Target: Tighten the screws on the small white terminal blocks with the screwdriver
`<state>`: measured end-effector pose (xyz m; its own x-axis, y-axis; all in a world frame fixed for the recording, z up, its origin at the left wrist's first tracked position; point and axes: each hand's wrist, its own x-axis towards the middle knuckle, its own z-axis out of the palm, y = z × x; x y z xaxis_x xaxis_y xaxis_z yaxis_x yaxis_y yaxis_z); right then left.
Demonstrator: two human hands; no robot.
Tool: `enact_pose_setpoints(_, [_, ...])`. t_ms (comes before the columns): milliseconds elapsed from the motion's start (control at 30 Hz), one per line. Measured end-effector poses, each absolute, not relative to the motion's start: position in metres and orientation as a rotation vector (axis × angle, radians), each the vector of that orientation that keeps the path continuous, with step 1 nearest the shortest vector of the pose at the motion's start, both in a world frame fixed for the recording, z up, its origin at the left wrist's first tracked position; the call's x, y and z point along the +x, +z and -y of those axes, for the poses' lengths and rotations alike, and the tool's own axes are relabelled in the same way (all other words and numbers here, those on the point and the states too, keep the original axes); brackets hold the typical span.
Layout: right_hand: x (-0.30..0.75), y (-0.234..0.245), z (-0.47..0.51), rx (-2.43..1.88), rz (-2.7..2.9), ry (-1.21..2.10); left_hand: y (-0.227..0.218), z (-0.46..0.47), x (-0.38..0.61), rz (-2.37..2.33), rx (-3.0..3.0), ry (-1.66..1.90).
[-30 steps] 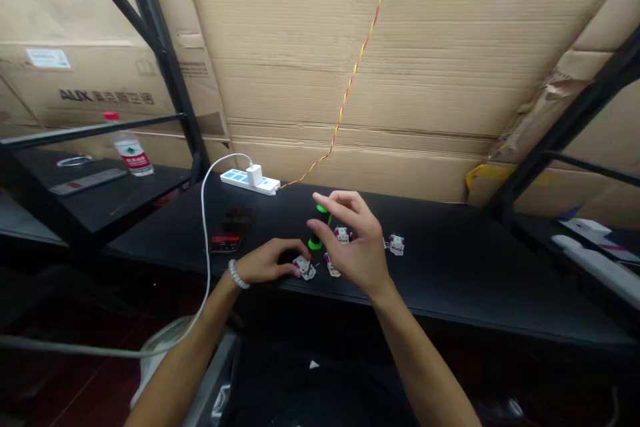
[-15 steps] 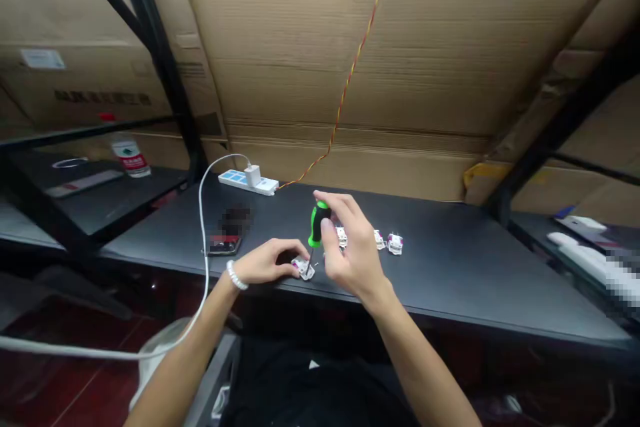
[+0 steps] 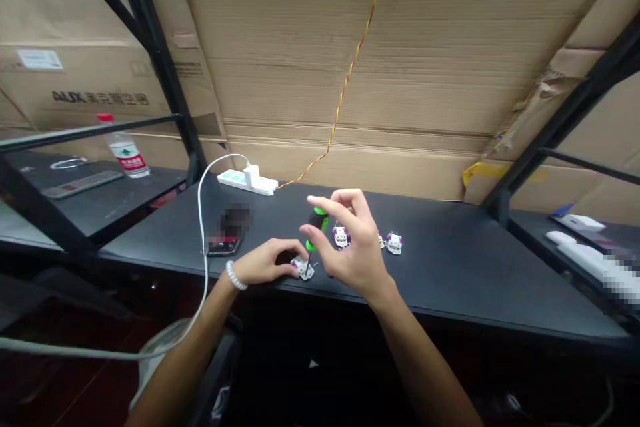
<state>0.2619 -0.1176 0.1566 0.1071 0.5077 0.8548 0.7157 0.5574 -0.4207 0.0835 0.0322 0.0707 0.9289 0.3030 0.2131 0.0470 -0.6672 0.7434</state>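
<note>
My left hand (image 3: 270, 261) pinches a small white part with purple bits (image 3: 303, 269) against the table near its front edge. In my right hand (image 3: 353, 243) is a screwdriver (image 3: 319, 221) with a green and black handle, held upright between thumb and fingers. Its thin shaft points down and the tip meets the white part. Just behind my right hand lie more white-and-purple parts, one (image 3: 341, 235) by the fingers and another (image 3: 395, 243) farther right; some are partly hidden by the hand.
A phone (image 3: 224, 245) lies left of my left hand. At the back, a white power strip (image 3: 247, 181) holds a charger, whose white cable (image 3: 201, 213) hangs over the front edge. Cardboard (image 3: 400, 67) stands behind the black table (image 3: 475, 267). A water bottle (image 3: 129, 155) stands far left.
My right hand's fingers and thumb have shifted round the screwdriver handle, with the thumb now across it. The left hand and the white part have stayed in place.
</note>
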Motion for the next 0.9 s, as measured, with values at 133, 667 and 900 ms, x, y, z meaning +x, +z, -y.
enact_pose_setpoints(133, [0.2633, 0.1582, 0.1180, -1.045, 1.634, -0.147, 0.0729, -0.0306, 0.0844, -0.249, 2.263, 0.403])
enact_pose_setpoints(667, [0.2671, 0.1619, 0.1173, -1.051, 1.592, -0.153, 0.0722, -0.0309, 0.0837, -0.256, 2.278, 0.400])
enact_pose_setpoints(900, [0.2643, 0.1620, 0.1176, -1.032, 1.635, -0.077, 0.0709, -0.0324, 0.0843, -0.241, 2.266, 0.411])
